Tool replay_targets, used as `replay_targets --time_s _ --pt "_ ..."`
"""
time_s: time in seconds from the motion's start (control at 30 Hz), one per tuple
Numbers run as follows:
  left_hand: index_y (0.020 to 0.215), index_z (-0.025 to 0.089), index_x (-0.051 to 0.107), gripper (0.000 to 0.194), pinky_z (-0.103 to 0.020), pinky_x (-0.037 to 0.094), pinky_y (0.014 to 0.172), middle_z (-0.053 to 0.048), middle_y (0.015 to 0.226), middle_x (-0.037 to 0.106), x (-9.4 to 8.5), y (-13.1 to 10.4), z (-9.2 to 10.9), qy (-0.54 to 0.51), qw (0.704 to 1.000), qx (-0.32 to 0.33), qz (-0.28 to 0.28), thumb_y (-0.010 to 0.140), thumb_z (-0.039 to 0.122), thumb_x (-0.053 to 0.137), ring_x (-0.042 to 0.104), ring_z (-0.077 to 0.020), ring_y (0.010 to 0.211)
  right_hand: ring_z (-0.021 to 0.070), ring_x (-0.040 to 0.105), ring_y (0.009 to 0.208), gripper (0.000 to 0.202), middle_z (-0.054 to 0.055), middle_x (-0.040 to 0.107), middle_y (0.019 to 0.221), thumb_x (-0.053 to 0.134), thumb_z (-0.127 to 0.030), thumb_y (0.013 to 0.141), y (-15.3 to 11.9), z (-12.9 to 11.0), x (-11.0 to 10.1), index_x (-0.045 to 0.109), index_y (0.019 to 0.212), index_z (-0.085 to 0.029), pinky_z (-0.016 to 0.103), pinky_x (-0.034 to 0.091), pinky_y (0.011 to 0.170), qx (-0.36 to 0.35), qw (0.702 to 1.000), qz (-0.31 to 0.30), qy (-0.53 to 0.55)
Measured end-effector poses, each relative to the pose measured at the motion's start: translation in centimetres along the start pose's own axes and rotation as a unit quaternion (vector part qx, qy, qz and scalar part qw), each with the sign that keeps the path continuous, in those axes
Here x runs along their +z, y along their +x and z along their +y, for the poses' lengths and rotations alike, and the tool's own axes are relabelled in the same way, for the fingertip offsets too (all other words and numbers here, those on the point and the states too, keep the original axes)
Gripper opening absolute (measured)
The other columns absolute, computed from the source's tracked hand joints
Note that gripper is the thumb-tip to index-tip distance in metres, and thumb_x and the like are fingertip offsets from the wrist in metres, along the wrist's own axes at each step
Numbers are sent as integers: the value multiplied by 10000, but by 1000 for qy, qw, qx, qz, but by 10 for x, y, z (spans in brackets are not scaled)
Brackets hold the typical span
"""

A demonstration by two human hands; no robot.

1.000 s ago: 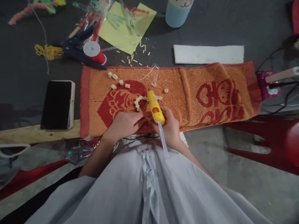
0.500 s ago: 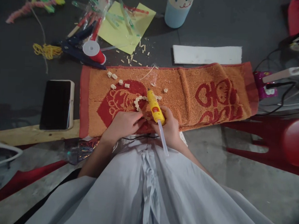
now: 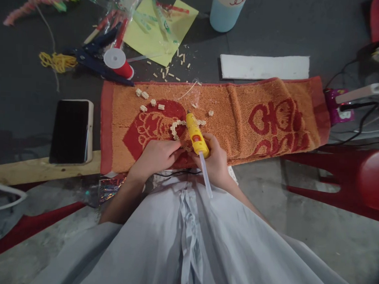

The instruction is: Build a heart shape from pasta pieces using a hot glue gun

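My right hand (image 3: 214,157) is closed around a yellow glue gun (image 3: 194,134), its nozzle pointing away from me over the towel. A clear glue stick (image 3: 206,176) sticks out of its back end. A curved chain of small beige pieces (image 3: 175,128) lies on the orange towel (image 3: 210,97), passing behind the gun. My left hand (image 3: 155,157) rests on the towel just below the chain, thumb and fingers pinched together near the right fingertips. What they pinch is mostly hidden. Several loose beige clusters (image 3: 153,102) lie above the chain.
A phone (image 3: 69,132) lies left of the towel. Beyond it are blue-handled pliers (image 3: 89,60), a red thread spool (image 3: 117,62), yellow paper (image 3: 143,41) and scattered beige bits (image 3: 167,72). A white strip (image 3: 264,68), a light-blue cup (image 3: 225,13) and cables (image 3: 363,112) lie farther right.
The camera view has shifted slightly. Both hands and the glue gun hold almost the same place over the towel.
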State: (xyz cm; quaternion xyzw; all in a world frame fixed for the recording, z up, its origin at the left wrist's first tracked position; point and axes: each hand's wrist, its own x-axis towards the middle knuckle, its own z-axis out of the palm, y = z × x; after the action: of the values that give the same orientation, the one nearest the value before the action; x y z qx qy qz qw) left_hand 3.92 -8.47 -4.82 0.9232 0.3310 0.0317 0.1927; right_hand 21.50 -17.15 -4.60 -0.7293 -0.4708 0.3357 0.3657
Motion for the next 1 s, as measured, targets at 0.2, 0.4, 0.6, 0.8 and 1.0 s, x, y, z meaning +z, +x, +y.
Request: replay_targets --time_s 0.2,0.4,0.6,0.8,1.0 --pt "907 198 685 217 -285 389 592 -42 827 756 0 0 2 0 1000 4 1 953 308 504 704 -201 749 230 706 847 459 20 752 1018 674 -334 701 1 -1 1 560 1142 -281 356 551 733 3 1000 -1 1" --pt "893 195 679 229 -288 376 585 -42 827 756 1 0 0 -4 1000 -2 0 947 324 497 706 -205 749 224 709 845 469 26 750 1027 674 -321 703 1 1 1 545 1152 -273 354 554 730 -3 1000 -1 7" --pt "887 201 682 231 -275 366 578 -32 766 730 2 0 -1 -28 1000 -5 6 944 338 505 666 -178 683 228 706 868 467 31 742 1054 670 -328 707 0 1 1 546 1154 -280 364 554 750 1 1000 0 3" --pt "896 204 685 260 -268 352 571 -27 732 714 2 0 -1 -31 999 -18 2 946 372 493 651 -172 664 227 710 891 460 26 736 1077 672 -321 716 -2 4 1 542 1157 -287 378 560 794 -6 1000 7 17" --pt "1007 223 690 231 -256 352 587 -9 773 727 2 1 -1 -57 998 -31 -18 928 348 512 656 -161 693 221 714 848 459 19 743 1038 683 -360 738 -3 10 2 529 1164 -283 367 564 764 -12 1000 14 14"
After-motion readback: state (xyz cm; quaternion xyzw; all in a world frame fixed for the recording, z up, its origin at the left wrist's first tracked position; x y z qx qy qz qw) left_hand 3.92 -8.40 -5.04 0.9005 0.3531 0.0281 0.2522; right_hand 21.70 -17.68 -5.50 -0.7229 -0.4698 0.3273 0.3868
